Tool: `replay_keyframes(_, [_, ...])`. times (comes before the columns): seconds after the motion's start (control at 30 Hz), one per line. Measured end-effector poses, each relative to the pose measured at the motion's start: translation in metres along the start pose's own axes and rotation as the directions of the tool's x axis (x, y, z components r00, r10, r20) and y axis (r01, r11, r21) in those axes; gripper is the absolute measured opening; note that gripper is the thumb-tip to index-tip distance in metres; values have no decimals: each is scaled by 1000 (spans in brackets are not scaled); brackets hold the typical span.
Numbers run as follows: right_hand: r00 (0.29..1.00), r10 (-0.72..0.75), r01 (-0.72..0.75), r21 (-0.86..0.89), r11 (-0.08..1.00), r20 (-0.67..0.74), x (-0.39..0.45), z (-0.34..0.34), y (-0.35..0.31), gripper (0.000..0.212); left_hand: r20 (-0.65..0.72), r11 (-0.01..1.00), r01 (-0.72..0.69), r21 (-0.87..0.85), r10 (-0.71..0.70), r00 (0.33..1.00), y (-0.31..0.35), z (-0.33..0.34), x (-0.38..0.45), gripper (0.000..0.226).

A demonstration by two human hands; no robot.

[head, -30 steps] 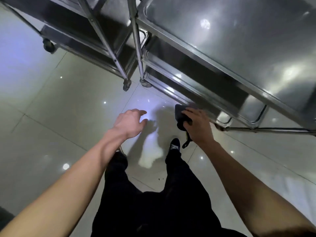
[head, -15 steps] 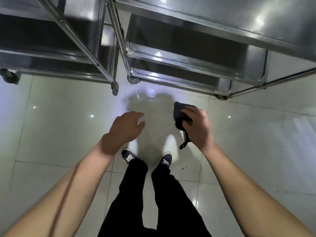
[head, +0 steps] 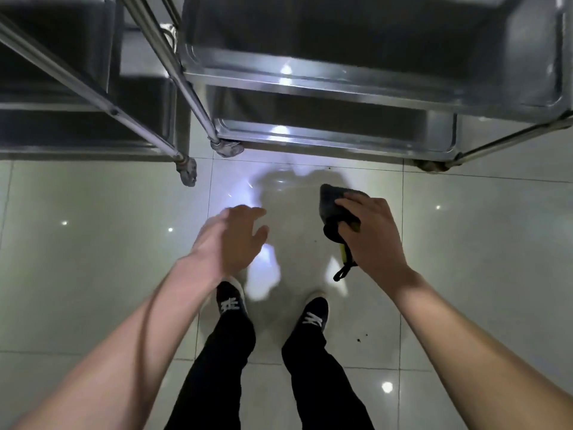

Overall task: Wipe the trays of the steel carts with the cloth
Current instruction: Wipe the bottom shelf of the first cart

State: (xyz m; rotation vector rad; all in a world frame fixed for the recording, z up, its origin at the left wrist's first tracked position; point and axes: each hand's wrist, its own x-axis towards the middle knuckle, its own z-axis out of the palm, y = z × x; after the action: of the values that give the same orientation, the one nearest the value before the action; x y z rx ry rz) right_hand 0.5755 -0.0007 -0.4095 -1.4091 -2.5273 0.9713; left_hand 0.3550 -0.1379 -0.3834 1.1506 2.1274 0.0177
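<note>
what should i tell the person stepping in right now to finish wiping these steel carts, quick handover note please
Right hand: grips the dark cloth, bunched, held in the air above the floor tiles; it touches no tray.
Left hand: holds nothing, fingers loosely spread, blurred.
Carts: two stand side by side just ahead of the feet. The right cart shows its stacked trays nearest the cloth; the left cart is across a narrow gap.
Done: cannot tell which trays are already wiped; no wet marks show.
Left: bring the cloth to a tray, probably the right cart's lower ones first, then go over the rest.
</note>
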Motion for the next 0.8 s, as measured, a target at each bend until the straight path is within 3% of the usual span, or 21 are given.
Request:
replay_keyframes(0.17, [998, 5, -3, 32, 999, -64, 33, 64, 32, 43, 2, 996, -26, 80, 26, 1000, -33, 30, 73, 42])
replay_keyframes(0.33, [997, -69, 71, 50, 996, -41, 69, 101, 44, 33, -24, 985, -113, 127, 117, 993, -62, 48, 119, 44])
replay_keyframes(0.47, [987, -37, 48, 72, 996, -155, 94, 134, 47, 34, -26, 975, -146, 167, 152, 988, -78, 59, 143, 50])
replay_keyframes(0.63, [983, -27, 30, 15, 999, -181, 147, 187, 69, 41, -88, 954, -167, 247, 193, 977, -95, 80, 207, 55])
replay_keyframes(0.8, [949, -122, 135, 24, 991, -292, 215, 235, 99, 39, -245, 948, -224, 227, 278, 929, -106, 108, 297, 56])
